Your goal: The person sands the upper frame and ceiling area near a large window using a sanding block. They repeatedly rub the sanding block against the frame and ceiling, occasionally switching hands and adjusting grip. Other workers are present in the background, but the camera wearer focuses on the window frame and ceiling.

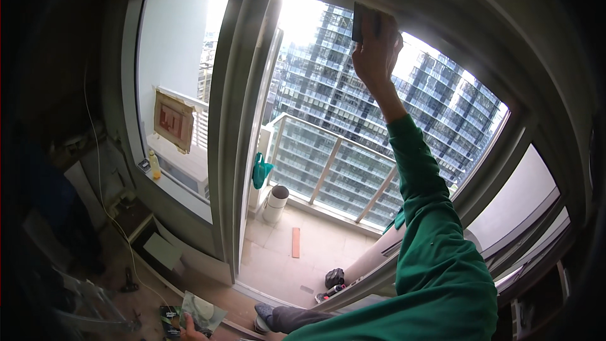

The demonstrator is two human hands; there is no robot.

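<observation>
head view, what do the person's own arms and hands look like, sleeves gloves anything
The right arm wears a long, loose green sleeve, creased along its length and ending short of the wrist, with no clear print on it. The right hand is bare, with no glove. The left hand shows only in part, also gloveless; its sleeve is out of view.

Apartment (balcony (262,252), tower (328,76) opposite)
</observation>
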